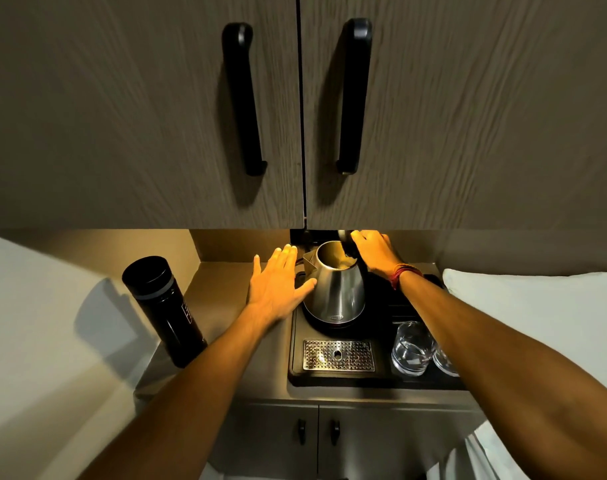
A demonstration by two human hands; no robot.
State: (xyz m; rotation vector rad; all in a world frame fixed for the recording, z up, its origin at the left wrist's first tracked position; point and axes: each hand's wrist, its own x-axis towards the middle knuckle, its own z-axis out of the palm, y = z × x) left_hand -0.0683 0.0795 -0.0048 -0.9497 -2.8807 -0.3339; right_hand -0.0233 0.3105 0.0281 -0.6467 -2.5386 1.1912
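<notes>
A black flask (pixel 163 310) stands clear at the left of the desk (pixel 219 292). Beside it the left hand (pixel 276 285) sets straight, spread fingers against the steel kettle (pixel 336 289), probably to steady it on its base in the black tray (pixel 347 379). The right hand (pixel 376 251) curls its fingers over the raised lid (pixel 343 234), apparently keeping the mouth open for filling, and two glasses (pixel 413 348) wait at the right.
</notes>
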